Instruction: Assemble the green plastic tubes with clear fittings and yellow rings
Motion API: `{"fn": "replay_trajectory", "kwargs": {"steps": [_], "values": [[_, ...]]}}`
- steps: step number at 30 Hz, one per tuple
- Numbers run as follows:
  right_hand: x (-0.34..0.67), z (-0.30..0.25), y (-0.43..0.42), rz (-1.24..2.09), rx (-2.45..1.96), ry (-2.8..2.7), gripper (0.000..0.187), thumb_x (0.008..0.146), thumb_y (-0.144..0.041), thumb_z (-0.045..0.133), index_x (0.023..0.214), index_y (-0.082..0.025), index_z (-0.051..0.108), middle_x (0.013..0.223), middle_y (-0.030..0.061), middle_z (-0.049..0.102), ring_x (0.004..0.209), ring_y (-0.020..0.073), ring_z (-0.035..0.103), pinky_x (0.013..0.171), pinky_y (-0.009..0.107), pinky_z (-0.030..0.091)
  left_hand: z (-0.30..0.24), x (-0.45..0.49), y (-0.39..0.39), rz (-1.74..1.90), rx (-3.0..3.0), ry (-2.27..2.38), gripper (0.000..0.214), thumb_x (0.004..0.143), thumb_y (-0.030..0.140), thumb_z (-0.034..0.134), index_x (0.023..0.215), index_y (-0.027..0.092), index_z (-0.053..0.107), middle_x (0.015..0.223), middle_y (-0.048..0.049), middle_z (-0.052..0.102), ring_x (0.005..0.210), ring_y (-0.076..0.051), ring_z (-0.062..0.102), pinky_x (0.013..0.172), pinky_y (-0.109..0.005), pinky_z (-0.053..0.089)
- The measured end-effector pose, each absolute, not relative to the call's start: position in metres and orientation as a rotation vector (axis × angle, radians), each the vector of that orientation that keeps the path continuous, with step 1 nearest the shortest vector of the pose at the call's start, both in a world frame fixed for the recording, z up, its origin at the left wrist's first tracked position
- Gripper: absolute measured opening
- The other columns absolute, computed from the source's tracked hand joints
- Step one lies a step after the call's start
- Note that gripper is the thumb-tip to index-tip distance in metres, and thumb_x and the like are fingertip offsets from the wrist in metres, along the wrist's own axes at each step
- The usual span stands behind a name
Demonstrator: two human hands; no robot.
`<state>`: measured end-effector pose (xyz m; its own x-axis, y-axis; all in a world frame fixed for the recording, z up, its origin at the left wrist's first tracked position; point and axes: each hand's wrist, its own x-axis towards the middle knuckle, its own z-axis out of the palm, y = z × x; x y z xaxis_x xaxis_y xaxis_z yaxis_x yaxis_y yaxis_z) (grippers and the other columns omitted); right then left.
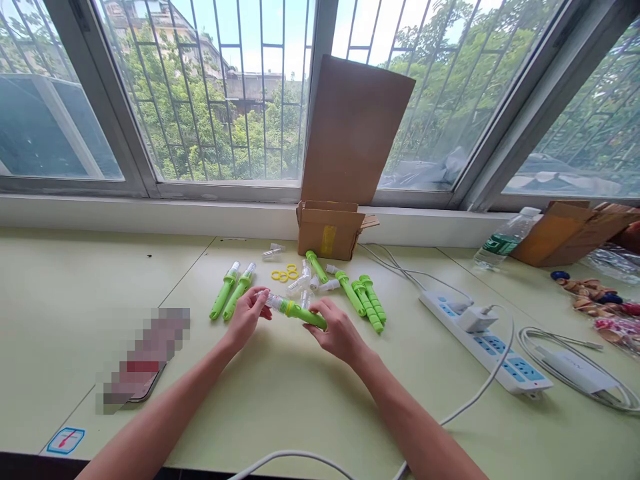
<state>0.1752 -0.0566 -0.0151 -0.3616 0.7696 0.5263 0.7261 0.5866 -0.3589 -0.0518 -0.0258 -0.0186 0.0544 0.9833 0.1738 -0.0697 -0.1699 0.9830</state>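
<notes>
On a pale green counter [280,407] below barred windows, a phone [145,363] lies at far left, its screen pixelated. To its right, two green tubes with clear tops [225,293] lie side by side and look fully put together. Next, behind the hands, yellow rings [283,276] and clear plastic pieces [300,283] lie loose, in front of a cardboard box [313,240]. Farther right rest more green tubes [369,308], some with stepped bodies; these seem not yet worked on, so the work looks only partly done. In the middle, one piece is held just above the counter, clear end to the left, and appears nearly assembled. The left hand's [247,313] grip is closed, thumb and fingertips pinching the clear cap [275,302]; then come yellow bands [287,307] and the green tube [307,315], its far end held in the right hand's [337,327] closed grip, fingers bent around it. Whether the cap is fully seated cannot be told. Right of everything lies a white power strip [487,343].
</notes>
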Motion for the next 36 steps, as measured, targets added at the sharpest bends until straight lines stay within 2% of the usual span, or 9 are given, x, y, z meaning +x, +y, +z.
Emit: {"fn": "replay_trajectory", "kwargs": {"steps": [6,10,12,16,19,22,24,28,36], "values": [[0.1748,-0.0176,-0.0565,-0.009,-1.235,-2.204,0.019,0.091,-0.033,0.05,0.099,-0.021,0.061,0.084,0.0055,0.064,0.068,0.0172,0.059,0.06,0.026,0.04,-0.0159,-0.0518,-0.026,1.329,1.296,1.045,0.036,0.081,0.045,0.058,0.098,0.014,0.057,0.069,-0.0013,0.06,0.054,-0.013,0.06,0.056,-0.029,0.055],[0.1753,-0.0156,-0.0577,0.053,-1.176,-2.15,0.031,0.085,-0.035,0.058,0.112,-0.02,0.055,0.093,0.0077,0.063,0.076,0.0194,0.06,0.064,0.027,0.043,-0.0146,-0.0517,-0.0267,1.333,1.294,1.046,0.037,0.081,0.045,0.058,0.099,0.013,0.058,0.068,-0.0012,0.06,0.054,-0.013,0.06,0.056,-0.029,0.055],[0.175,-0.0143,-0.0579,0.08,-1.164,-2.125,0.029,0.083,-0.032,0.06,0.109,-0.019,0.054,0.094,0.0078,0.063,0.077,0.0194,0.06,0.064,0.027,0.043,-0.014,-0.0518,-0.027,1.335,1.284,1.044,0.037,0.081,0.045,0.058,0.1,0.013,0.058,0.067,-0.001,0.059,0.054,-0.013,0.06,0.056,-0.029,0.055],[0.1734,-0.0137,-0.0577,0.052,-1.22,-2.159,0.014,0.088,-0.029,0.053,0.095,-0.019,0.059,0.085,0.0059,0.063,0.072,0.0182,0.059,0.062,0.027,0.041,-0.0131,-0.0518,-0.0273,1.335,1.265,1.037,0.038,0.081,0.045,0.058,0.101,0.013,0.057,0.068,-0.0013,0.06,0.054,-0.013,0.06,0.057,-0.03,0.056],[0.1729,-0.0135,-0.0582,0.039,-1.261,-2.154,0.018,0.092,-0.029,0.045,0.097,-0.019,0.06,0.084,0.0058,0.065,0.071,0.0179,0.059,0.063,0.027,0.041,-0.0127,-0.0514,-0.0279,1.331,1.265,1.031,0.039,0.08,0.046,0.059,0.101,0.013,0.058,0.069,-0.0016,0.061,0.054,-0.013,0.061,0.057,-0.031,0.056],[0.1736,-0.0124,-0.0584,0.093,-1.211,-2.135,0.026,0.085,-0.036,0.058,0.106,-0.019,0.057,0.094,0.0074,0.065,0.077,0.0197,0.06,0.066,0.028,0.043,-0.0127,-0.0512,-0.0283,1.322,1.269,1.025,0.039,0.08,0.046,0.059,0.102,0.013,0.059,0.069,-0.0015,0.061,0.055,-0.013,0.061,0.058,-0.031,0.056],[0.1743,-0.0121,-0.058,0.123,-1.187,-2.131,0.029,0.081,-0.033,0.063,0.105,-0.019,0.055,0.095,0.0074,0.064,0.078,0.0202,0.06,0.065,0.028,0.044,-0.0129,-0.0515,-0.0281,1.326,1.268,1.025,0.039,0.08,0.046,0.059,0.102,0.014,0.059,0.068,-0.0012,0.061,0.055,-0.013,0.061,0.058,-0.031,0.056],[0.1747,-0.0131,-0.057,0.077,-1.226,-2.161,0.015,0.085,-0.025,0.057,0.099,-0.02,0.058,0.09,0.0059,0.065,0.077,0.0193,0.061,0.065,0.027,0.043,-0.0133,-0.0521,-0.0269,1.335,1.258,1.027,0.04,0.079,0.047,0.06,0.102,0.013,0.059,0.068,-0.001,0.06,0.054,-0.013,0.061,0.057,-0.031,0.056],[0.1739,-0.0127,-0.0578,0.061,-1.226,-2.182,0.027,0.084,-0.03,0.059,0.109,-0.021,0.057,0.097,0.007,0.066,0.079,0.0198,0.062,0.065,0.027,0.043,-0.0133,-0.052,-0.0279,1.329,1.269,1.017,0.04,0.08,0.046,0.059,0.103,0.013,0.058,0.069,-0.0011,0.06,0.056,-0.013,0.061,0.058,-0.031,0.056]]}}
